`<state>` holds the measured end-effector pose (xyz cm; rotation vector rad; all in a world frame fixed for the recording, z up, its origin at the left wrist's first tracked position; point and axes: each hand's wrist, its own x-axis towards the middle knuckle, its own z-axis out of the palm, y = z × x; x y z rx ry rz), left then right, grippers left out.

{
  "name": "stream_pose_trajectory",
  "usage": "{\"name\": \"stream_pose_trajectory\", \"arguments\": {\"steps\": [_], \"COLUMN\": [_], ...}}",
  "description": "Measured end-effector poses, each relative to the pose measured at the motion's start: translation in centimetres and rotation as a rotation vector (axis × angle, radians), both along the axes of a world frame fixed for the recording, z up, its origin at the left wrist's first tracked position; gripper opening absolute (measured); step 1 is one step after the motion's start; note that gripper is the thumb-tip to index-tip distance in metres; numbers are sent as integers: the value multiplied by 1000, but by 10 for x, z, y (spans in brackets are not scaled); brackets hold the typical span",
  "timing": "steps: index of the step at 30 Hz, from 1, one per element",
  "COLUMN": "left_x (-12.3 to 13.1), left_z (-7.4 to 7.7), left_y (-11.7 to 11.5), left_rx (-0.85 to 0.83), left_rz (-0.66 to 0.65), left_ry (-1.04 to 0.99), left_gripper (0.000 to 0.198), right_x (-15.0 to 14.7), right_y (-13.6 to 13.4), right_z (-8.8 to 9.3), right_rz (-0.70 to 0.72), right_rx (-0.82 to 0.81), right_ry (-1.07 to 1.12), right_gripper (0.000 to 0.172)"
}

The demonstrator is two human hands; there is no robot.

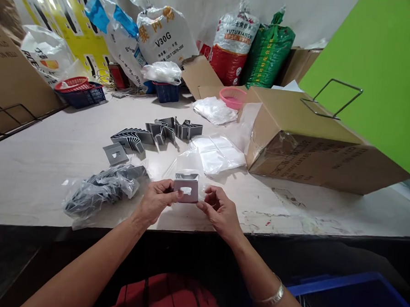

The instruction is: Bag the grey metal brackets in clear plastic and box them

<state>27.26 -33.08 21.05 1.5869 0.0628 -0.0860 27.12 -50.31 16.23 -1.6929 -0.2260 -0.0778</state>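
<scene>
My left hand (157, 197) is closed on a grey bent metal bracket (190, 196) with a cutout in its front face, thumb across that face. My right hand (220, 210) is at the bracket's right side, its fingers loosely curled and apart, the thumb tip by the lower corner. Behind the held piece lies a clear plastic bag (184, 164). Several similar brackets (128, 138) stand nested in a row farther back, and a single bracket (115, 154) lies in front of them. Left of my hands is a plastic bag of dark grey pieces (101, 191).
A stack of clear bags (218, 154) lies beside a cardboard box (328, 155) with a wire handle-like frame (331, 98) on top. Baskets (80, 94), a pink bowl (232, 97) and full sacks (231, 49) line the back. A blue crate (355, 294) is below the table edge at right.
</scene>
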Motion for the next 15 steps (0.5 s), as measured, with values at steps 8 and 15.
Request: {"name": "stream_pose_trajectory", "arguments": {"steps": [8,15], "left_x": [-4,-4], "left_z": [-18,-12], "left_y": [2,-1], "left_rx": [241,884], "left_rz": [68,55], "left_ry": [-137,-255], "left_gripper": [28,30], "right_x": [-5,13], "right_y": [13,9], "right_z": [2,12], "right_rz": [42,11], "right_rx": [349,313], "right_ry": [295,216], "right_gripper": [17,20]}}
